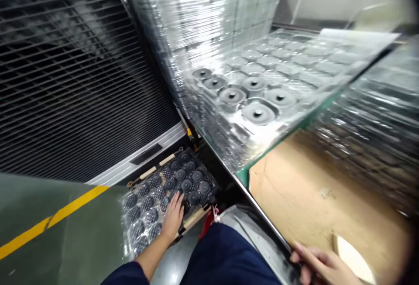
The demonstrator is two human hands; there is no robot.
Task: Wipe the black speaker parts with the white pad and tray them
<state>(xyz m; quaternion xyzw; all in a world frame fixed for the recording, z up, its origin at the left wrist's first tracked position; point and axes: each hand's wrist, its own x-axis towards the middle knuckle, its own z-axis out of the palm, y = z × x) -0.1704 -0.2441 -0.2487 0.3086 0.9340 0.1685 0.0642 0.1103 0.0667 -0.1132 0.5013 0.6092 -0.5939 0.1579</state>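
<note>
At the lower middle, my left hand (174, 216) reaches down with its fingers spread, over the edge of a clear plastic tray (126, 228) and beside black round parts (186, 184) seated in a low black tray with tan handles. Fingers of my right hand (316, 262) curl around the metal edge of a workbench (262, 213) at the lower right. On the glass top above, a clear tray (284, 64) holds several grey discs (258, 112) with dark centres in its near left part.
Tall stacks of clear trays (203, 10) stand at the back; more trays (363, 115) lie on the right. A brown cardboard surface (310, 189) lies below the glass. Left are a black slatted panel (75, 80) and a yellow floor line (65, 211).
</note>
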